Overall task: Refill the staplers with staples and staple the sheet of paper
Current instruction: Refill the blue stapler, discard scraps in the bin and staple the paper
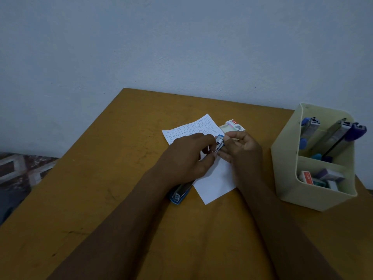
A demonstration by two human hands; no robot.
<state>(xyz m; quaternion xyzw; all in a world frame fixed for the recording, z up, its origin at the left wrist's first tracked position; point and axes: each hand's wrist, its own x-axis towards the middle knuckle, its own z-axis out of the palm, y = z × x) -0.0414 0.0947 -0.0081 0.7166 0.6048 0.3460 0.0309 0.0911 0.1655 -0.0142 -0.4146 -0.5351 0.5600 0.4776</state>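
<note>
A sheet of paper (217, 183), lined with writing on its far half, lies on the mustard-brown table (101, 199); every place below is told from that sheet. Across its left edge lies the blue stapler (219, 142), its front end over the sheet's middle and its rear end sticking out past the sheet's near-left edge (the stretch between is hidden under the palm, so whether it is swung open cannot be told). The left hand (187, 158) hovers over the sheet's left side, fingers curled, thumb and forefinger pinching the stapler's front end; the right hand (241, 151) comes in over the sheet's right side, fingers likewise curled, its fingertips gripping that same end from the other side. Just beyond the sheet's far-right corner sits a small staple box (235, 126). Well to the right of the sheet stands a cream organiser (314, 196); its far compartment holds upright staplers (341, 134), its near one several small boxes (321, 176).
</note>
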